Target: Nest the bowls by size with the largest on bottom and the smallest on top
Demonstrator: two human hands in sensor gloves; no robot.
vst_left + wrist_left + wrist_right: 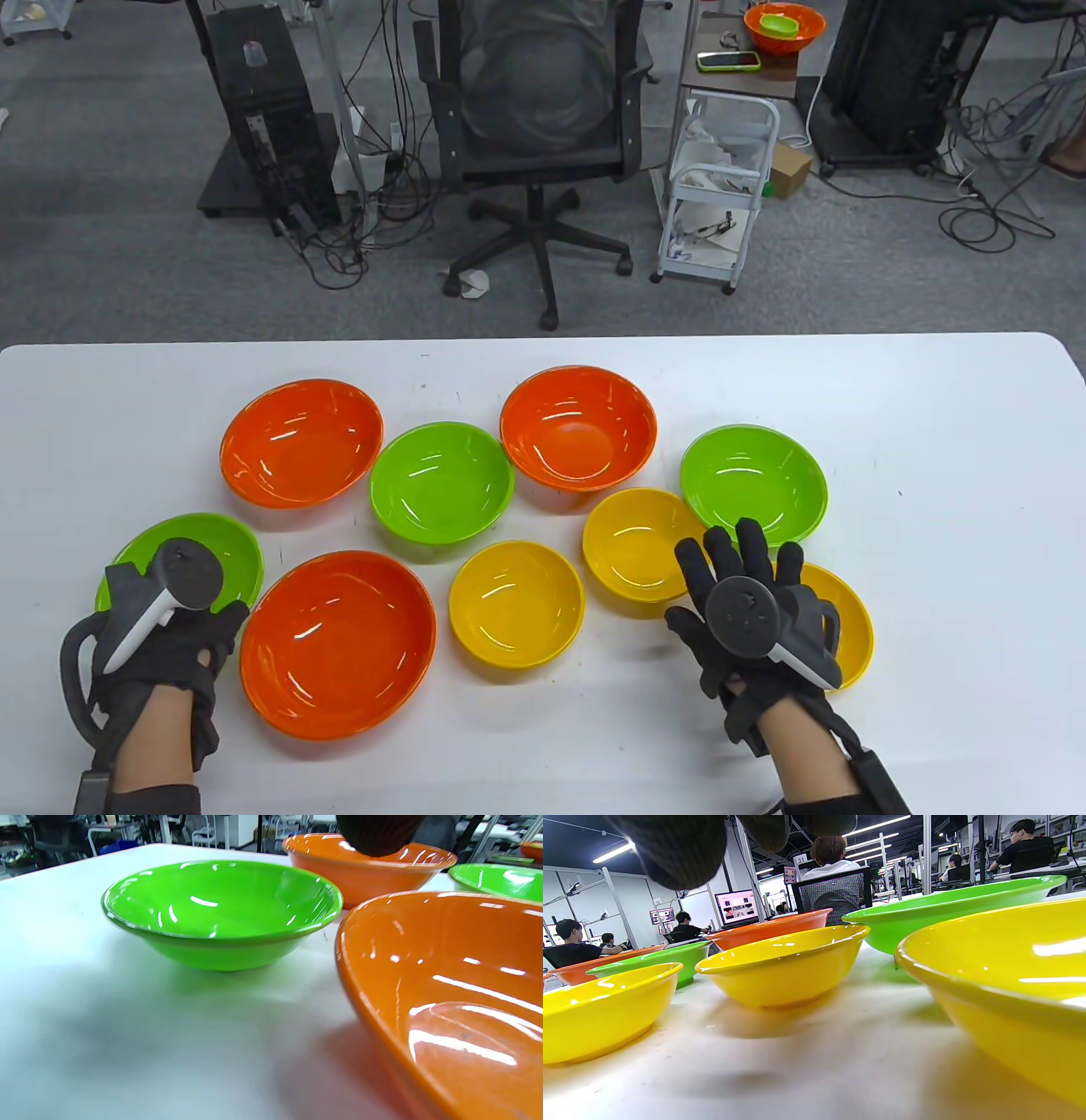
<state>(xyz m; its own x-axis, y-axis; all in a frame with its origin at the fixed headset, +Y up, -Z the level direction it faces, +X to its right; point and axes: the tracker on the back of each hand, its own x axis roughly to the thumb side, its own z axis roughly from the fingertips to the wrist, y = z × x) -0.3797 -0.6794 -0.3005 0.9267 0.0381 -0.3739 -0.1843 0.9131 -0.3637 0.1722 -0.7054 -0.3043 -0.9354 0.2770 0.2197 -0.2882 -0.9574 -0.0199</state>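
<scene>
Nine bowls stand apart and upright on the white table (933, 424). Three are large and orange (338, 641) (301, 441) (579, 427). Three are medium and green (225, 552) (441, 480) (753, 482). Three are small and yellow (516, 601) (645, 543) (848, 624). My left hand (199, 632) is empty at the front left, between the left green bowl (220, 908) and the front orange bowl (458, 993). My right hand (734, 577) is open with fingers spread, low over the table between two yellow bowls (785, 963) (1009, 984). It holds nothing.
An office chair (543, 127), a white cart (721, 187) and cables stand on the floor beyond the table's far edge. A side table (738, 68) there carries another orange bowl and a phone. Bare table lies to the right of the bowls.
</scene>
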